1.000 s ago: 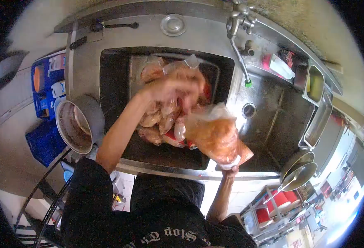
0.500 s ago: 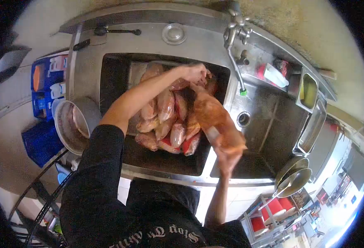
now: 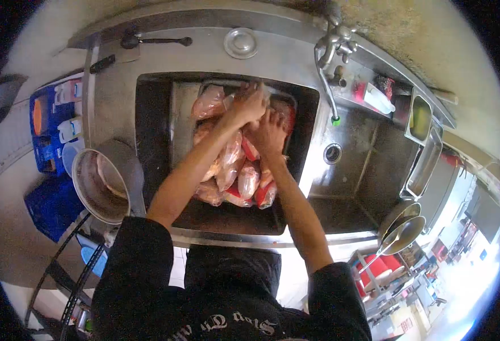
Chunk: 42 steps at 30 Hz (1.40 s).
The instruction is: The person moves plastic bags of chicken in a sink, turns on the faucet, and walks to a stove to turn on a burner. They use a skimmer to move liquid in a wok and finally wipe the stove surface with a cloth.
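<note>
Bagged meat packages (image 3: 231, 159) in clear plastic are heaped on a metal tray inside the left sink basin (image 3: 159, 136). My left hand (image 3: 251, 105) is over the upper part of the heap; its fingers are partly blurred, and whether they grip a package is unclear. Right beside it, my right hand (image 3: 270, 133) lies on the packages with its fingers spread and pointing up. Another package (image 3: 209, 102) sits at the heap's upper left, left of my left hand.
The faucet (image 3: 329, 85) hangs between the basins. Right of it is the second basin (image 3: 341, 187) with a drain. A large pot (image 3: 105, 182) stands at the left, pans (image 3: 403, 233) at the right. A small metal lid (image 3: 241, 43) lies on the back ledge.
The large orange-brown package that hung from both hands over the divider is no longer raised. My right hand has moved up and left onto the heap, and my left hand slightly left.
</note>
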Tool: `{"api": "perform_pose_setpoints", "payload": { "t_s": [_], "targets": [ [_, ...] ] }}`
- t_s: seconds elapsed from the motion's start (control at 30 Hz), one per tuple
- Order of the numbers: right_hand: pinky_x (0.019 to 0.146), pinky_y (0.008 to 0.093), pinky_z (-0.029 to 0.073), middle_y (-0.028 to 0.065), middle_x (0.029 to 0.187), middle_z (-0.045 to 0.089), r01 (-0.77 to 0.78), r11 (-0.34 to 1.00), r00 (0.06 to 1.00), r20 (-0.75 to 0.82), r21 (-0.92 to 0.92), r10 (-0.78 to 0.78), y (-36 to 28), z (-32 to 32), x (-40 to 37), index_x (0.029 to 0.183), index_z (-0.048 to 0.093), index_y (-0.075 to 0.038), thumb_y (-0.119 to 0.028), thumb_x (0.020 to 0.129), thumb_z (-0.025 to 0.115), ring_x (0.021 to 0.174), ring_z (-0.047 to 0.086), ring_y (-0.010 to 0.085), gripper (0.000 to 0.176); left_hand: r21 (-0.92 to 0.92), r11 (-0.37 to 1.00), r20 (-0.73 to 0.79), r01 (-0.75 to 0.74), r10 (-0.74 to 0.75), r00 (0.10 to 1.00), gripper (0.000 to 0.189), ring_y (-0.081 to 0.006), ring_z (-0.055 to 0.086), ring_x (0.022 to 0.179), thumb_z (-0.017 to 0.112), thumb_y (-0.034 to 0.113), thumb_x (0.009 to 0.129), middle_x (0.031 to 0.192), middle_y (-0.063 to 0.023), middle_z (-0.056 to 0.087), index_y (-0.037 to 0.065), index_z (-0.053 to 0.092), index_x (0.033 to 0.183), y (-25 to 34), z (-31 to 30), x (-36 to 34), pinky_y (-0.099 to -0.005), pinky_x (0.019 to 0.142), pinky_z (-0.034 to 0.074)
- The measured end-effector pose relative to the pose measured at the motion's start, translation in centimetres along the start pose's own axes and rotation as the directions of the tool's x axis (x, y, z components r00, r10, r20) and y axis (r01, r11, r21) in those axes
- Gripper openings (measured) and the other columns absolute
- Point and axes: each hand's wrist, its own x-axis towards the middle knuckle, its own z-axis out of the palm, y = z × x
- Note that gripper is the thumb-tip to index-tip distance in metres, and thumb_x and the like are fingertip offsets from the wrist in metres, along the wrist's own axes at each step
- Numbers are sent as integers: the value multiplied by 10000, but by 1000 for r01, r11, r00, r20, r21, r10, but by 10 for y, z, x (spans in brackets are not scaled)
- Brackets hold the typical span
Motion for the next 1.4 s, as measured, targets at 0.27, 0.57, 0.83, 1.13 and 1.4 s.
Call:
{"api": "perform_pose_setpoints", "payload": {
  "t_s": [0.27, 0.57, 0.83, 1.13, 1.4],
  "targets": [
    [834, 504, 384, 170, 1134, 423, 150, 988, 988, -44, -21, -151, 24, 22, -11, 1181, 420, -169, -512, 659, 583, 1054, 419, 363, 645, -499, 866, -125, -16, -54, 991, 259, -328, 483, 1026, 444, 141, 831, 1124, -163, 509, 53, 547, 1051, -42, 74, -19, -401, 874, 386],
    [923, 380, 342, 155, 1174, 466, -173, 547, 985, 140, 819, 102, 34, -81, -64, 1200, 384, 9, -392, 801, 545, 1082, 460, 278, 588, -386, 840, -276, -382, 290, 916, 285, -337, 542, 857, 387, 244, 867, 872, -191, 574, 32, 576, 892, -13, -2, -38, -399, 783, 411],
    [878, 347, 401, 129, 1258, 388, -193, -262, 941, 254, 945, 224, 102, -21, -97, 1269, 313, -45, -490, 846, 412, 1128, 415, 231, 622, -689, 565, -9, -454, 620, 785, 317, -177, 487, 483, 487, 259, 847, 493, -44, 469, 43, 536, 620, 137, -236, -94, -352, 511, 393],
    [946, 417, 373, 131, 1330, 282, -58, -620, 895, 316, 782, 314, 61, -106, -37, 1324, 232, -110, -455, 700, 606, 1188, 337, 311, 805, -997, -62, 37, 39, 38, 999, 373, -50, 265, 405, 531, 313, 808, 441, 72, 323, 115, 504, 492, 61, -177, -48, -234, 378, 208],
    [817, 344, 426, 140, 1155, 460, -343, 177, 874, 244, 923, 420, 61, -126, 7, 1222, 354, 5, -232, 680, 695, 1027, 474, 213, 683, -799, 600, -74, -42, -29, 997, 365, -200, 528, 767, 470, 318, 848, 921, -117, 561, 38, 556, 1066, -45, -98, -23, -301, 700, 416]
  ]
}}
